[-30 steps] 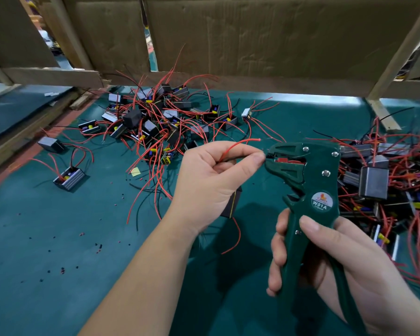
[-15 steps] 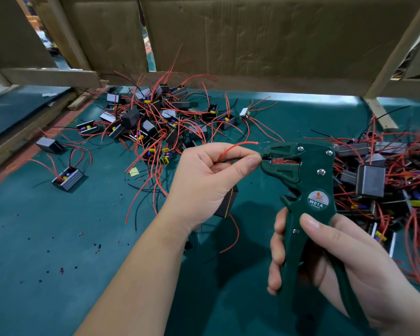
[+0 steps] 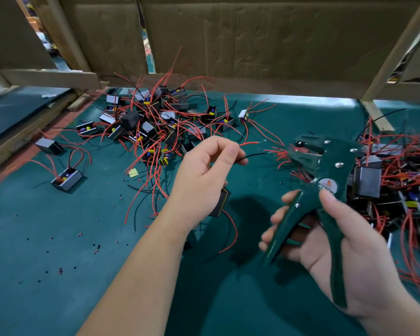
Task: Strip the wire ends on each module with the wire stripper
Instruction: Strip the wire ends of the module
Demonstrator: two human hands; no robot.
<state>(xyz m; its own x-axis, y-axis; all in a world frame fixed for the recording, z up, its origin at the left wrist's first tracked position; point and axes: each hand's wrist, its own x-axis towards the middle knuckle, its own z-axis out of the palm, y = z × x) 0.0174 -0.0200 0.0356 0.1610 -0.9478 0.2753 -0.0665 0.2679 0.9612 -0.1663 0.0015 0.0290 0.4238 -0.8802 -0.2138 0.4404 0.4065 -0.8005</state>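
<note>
With the red wire [image 3: 249,143] tip seemingly bare, the left hand [image 3: 204,170] pinches it and the black wire [image 3: 252,155], their module [image 3: 220,202] hanging under the palm above the surface [image 3: 58,263], while the right hand's [image 3: 337,251] grip wraps the wire stripper [image 3: 325,161], whose mouth, held nearby, must next take the black end squarely.

The green bench [image 3: 46,294] carries a far module pile [image 3: 153,127], a right module pile [image 3: 366,183] and scattered bits [image 3: 96,246].
</note>
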